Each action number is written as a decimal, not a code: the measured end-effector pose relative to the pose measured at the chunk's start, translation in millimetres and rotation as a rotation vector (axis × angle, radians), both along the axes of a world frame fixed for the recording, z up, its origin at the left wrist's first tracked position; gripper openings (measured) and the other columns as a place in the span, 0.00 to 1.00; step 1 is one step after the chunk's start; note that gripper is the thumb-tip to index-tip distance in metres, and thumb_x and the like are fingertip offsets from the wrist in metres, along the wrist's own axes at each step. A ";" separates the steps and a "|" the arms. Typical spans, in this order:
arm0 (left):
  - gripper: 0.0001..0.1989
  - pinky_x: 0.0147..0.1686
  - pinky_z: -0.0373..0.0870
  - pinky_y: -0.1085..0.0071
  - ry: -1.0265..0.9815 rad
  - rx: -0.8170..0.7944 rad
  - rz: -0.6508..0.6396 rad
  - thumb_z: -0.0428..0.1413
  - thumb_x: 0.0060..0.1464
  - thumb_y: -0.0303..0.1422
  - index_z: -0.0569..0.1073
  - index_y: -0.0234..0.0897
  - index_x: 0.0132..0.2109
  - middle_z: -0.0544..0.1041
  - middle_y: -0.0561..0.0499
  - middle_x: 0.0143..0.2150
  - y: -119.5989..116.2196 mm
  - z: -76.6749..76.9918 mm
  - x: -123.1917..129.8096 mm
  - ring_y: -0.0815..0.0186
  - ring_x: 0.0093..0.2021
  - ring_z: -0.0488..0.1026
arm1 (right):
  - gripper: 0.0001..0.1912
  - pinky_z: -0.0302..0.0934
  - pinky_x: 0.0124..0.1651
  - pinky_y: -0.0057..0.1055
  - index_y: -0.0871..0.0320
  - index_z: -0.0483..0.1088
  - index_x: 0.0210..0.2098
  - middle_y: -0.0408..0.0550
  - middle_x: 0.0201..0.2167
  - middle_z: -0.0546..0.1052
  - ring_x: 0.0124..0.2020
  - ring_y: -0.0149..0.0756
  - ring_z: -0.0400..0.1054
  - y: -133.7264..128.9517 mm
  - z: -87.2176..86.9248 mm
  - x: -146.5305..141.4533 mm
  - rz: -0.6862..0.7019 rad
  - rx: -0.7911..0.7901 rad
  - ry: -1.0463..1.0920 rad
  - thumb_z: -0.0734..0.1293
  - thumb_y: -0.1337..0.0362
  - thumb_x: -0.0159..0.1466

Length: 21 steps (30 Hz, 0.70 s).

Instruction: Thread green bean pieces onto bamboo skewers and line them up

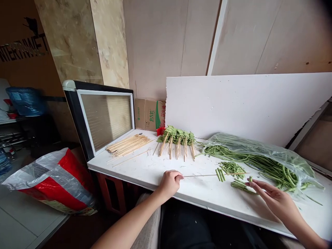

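Note:
My left hand (169,184) is closed around one end of a thin wooden skewer (199,175) held low over the white table. Several short green bean pieces (220,174) are threaded side by side along it. The skewer's far end points toward my right hand (275,197), whose thumb and forefinger pinch a single cut green bean piece (250,178). Just under those fingertips lies a small bundle of cut beans (241,186). Behind the skewer sits a heap of cut bean pieces (231,168).
Loose bare skewers (131,144) lie at the table's left. Filled bean skewers (178,136) are stacked at the back middle. Long beans fill a clear plastic bag (259,152) at right. A framed panel (103,117) and a cardboard box (147,114) stand behind.

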<state>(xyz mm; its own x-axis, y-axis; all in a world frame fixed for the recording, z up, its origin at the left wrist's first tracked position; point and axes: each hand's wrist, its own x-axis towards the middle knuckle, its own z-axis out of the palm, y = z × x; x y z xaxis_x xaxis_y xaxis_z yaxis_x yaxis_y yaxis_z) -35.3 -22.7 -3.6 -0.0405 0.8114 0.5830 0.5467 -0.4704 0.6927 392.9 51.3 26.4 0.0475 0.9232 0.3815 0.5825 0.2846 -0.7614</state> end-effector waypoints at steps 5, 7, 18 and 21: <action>0.15 0.39 0.77 0.69 0.010 0.034 -0.006 0.56 0.55 0.16 0.84 0.37 0.35 0.86 0.47 0.34 -0.6 -3.9 -1.3 0.62 0.35 0.82 | 0.27 0.76 0.47 0.45 0.51 0.84 0.46 0.55 0.47 0.85 0.47 0.56 0.80 -14.7 3.3 -19.5 0.071 -0.066 0.232 0.75 0.39 0.58; 0.14 0.39 0.76 0.69 0.028 0.043 0.001 0.57 0.56 0.17 0.84 0.36 0.35 0.85 0.48 0.33 0.2 -6.9 -2.5 0.62 0.34 0.82 | 0.28 0.75 0.47 0.43 0.53 0.83 0.48 0.55 0.47 0.85 0.50 0.54 0.78 -17.5 1.4 -29.3 0.105 -0.093 0.368 0.75 0.39 0.58; 0.13 0.37 0.75 0.70 0.115 0.029 0.031 0.56 0.59 0.19 0.83 0.38 0.34 0.85 0.50 0.32 -1.9 -5.3 -4.2 0.64 0.32 0.80 | 0.26 0.72 0.37 0.31 0.52 0.81 0.41 0.49 0.38 0.80 0.40 0.40 0.75 -18.3 -2.3 -45.4 0.229 -0.138 0.690 0.78 0.38 0.55; 0.13 0.38 0.75 0.69 0.123 0.028 0.039 0.56 0.59 0.20 0.83 0.38 0.34 0.85 0.50 0.32 -1.1 -6.8 -4.7 0.63 0.32 0.80 | 0.27 0.72 0.37 0.32 0.52 0.80 0.42 0.49 0.37 0.79 0.41 0.42 0.76 -18.2 -2.3 -44.9 0.234 -0.123 0.660 0.77 0.37 0.56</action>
<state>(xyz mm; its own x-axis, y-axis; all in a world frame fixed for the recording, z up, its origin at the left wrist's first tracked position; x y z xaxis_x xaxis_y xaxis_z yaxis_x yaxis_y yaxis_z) -40.0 -23.8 -10.4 0.0019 0.7939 0.6080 0.6449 -0.4657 0.6060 348.1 33.1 24.0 0.0284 0.9718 0.2341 -0.0773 0.2356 -0.9688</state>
